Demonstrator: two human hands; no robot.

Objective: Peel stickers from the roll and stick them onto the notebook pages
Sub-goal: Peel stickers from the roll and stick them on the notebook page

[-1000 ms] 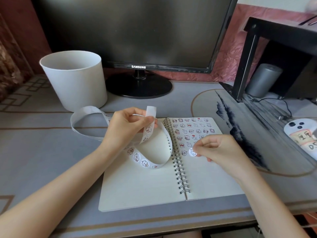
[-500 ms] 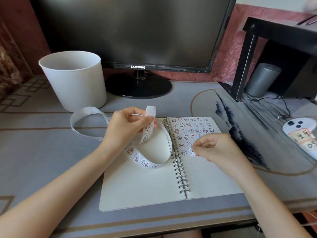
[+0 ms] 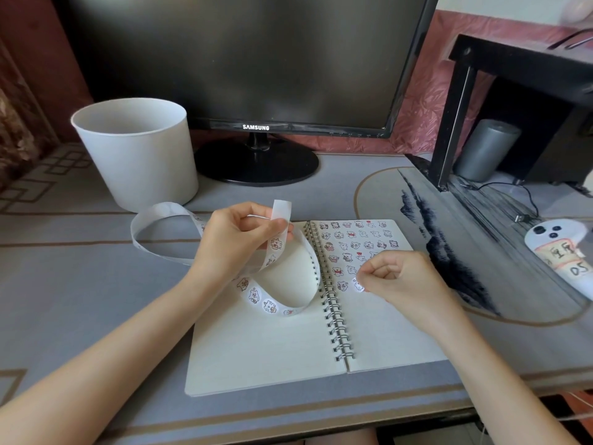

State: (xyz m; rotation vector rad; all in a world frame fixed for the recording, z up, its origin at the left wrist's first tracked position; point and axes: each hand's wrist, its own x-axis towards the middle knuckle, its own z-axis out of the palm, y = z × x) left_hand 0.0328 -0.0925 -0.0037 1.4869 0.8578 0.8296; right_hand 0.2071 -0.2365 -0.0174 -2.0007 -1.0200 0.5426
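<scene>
- A small round white paper sticker (image 3: 358,285) with a cartoon drawing is pinched at the fingertips of the right hand (image 3: 401,277), whose fingers are curled into a loose fist. It sits low over the page; whether it touches the paper cannot be told.
- Beneath that hand lies an open spiral-bound notebook (image 3: 256,348) with smooth cream pages and a metal wire coil. Rows of little animal stickers (image 3: 353,242) fill the page area just beyond the right hand's knuckles.
- The left hand (image 3: 237,242) grips a long glossy white sticker strip (image 3: 269,305) between thumb and fingers. One end stands up above the thumb; the rest curls in loops below and to the outer side of that hand, resting on the left page.
- Beyond the left hand stands a round white plastic bin (image 3: 134,152); only its smooth inner wall shows.
- A dark monitor (image 3: 240,59) stands farther back on the grey desk mat (image 3: 80,284).
</scene>
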